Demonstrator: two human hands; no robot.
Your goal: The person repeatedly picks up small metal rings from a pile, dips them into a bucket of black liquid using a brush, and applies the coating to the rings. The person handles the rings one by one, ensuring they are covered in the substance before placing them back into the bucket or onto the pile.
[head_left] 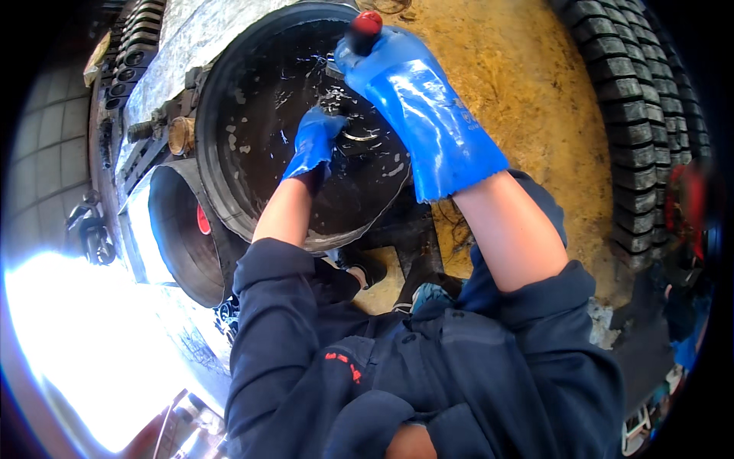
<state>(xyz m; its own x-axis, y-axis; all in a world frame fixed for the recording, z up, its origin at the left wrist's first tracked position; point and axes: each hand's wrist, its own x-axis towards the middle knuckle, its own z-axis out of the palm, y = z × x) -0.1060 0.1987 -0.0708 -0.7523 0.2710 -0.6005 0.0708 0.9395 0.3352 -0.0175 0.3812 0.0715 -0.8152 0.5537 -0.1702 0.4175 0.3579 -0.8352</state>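
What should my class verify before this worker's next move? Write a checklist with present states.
1. Gloves worn: ok, a blue pair.
2. Sleeves out of the liquid: ok, rolled up the forearms.
3. Right hand gripping the tool: ok, its red end sticks out.
4. Left hand holding something: cannot tell, fingertips unclear.
5. Basin steady: cannot tell, its support is mostly hidden.

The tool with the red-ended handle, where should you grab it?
Probably by its handle, from the right, fingers wrapped around it as the gloved right hand does: the red end sticks out past the glove, while what looks like its metal part pokes out at the left, over the round tub.
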